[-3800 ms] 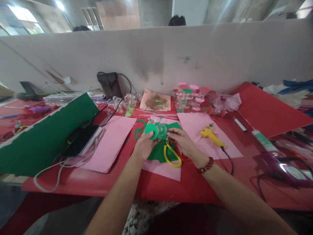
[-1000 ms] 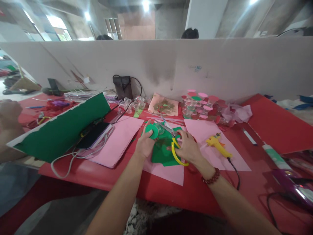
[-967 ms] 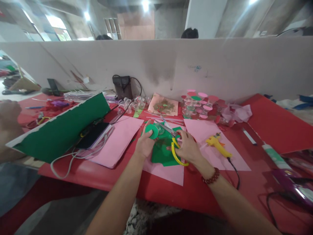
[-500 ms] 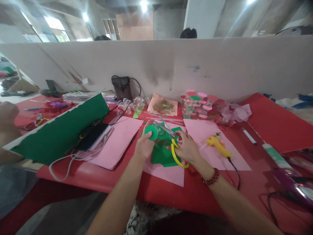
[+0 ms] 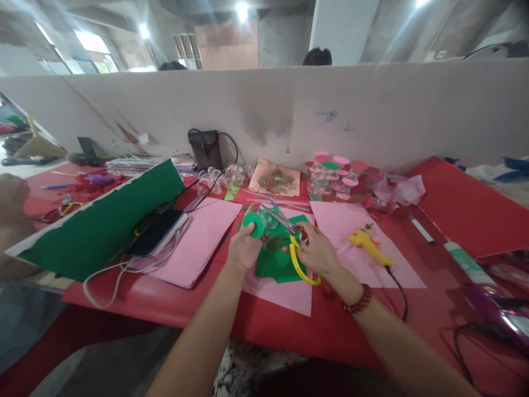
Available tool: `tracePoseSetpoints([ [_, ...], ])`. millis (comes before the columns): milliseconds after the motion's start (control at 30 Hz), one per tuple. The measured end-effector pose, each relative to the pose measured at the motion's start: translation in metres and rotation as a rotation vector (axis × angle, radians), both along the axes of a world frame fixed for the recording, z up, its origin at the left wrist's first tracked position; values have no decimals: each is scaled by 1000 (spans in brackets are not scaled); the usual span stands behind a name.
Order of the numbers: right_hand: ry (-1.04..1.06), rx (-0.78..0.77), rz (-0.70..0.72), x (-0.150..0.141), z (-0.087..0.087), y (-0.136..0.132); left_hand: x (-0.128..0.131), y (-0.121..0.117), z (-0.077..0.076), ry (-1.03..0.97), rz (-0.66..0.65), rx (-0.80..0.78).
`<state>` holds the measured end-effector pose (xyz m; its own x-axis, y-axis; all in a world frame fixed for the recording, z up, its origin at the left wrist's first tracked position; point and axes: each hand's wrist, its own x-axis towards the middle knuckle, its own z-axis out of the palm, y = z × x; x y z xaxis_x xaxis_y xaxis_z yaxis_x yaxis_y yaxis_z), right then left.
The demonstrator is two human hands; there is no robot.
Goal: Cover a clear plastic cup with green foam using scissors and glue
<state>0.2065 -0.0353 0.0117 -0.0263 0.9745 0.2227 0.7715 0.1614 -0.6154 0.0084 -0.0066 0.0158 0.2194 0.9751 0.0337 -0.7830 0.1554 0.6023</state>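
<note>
My left hand (image 5: 244, 247) is closed around a clear plastic piece (image 5: 270, 219) with a round green disc (image 5: 253, 224) on its end, the thumb pressed on the disc. In my right hand (image 5: 316, 251) are scissors (image 5: 298, 263) with yellow and red handles. Their blades are parted and lie close to the clear piece; whether they touch it I cannot tell. Below both hands a green sheet (image 5: 278, 264) lies over a pink sheet (image 5: 285, 295).
A yellow glue gun (image 5: 370, 246) rests on pink paper at right. Stacked clear pieces with coloured discs (image 5: 333, 173) stand behind. At left are a phone (image 5: 157, 232), pink sheets (image 5: 198, 234) and a green board (image 5: 107, 220). Another person's arm (image 5: 14, 226) shows at far left.
My right hand has taken up the scissors from the table and brought the blades to the clear piece. Over the last second both hands have barely shifted; the disc has tilted slightly.
</note>
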Motion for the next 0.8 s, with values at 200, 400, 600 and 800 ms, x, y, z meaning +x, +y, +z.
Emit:
tracePoseSetpoints([
  [200,32,11,0,-2,1,-1,0,0,-2,-1,-16,-23],
  [400,61,18,7,-3,5,-3,0,0,-4,-32,-36,-25],
  [600,71,30,15,-1,6,-3,0,-1,-2,-14,-23,-47],
  [800,104,31,55,0,10,-3,-1,1,-3,-21,-15,-44],
])
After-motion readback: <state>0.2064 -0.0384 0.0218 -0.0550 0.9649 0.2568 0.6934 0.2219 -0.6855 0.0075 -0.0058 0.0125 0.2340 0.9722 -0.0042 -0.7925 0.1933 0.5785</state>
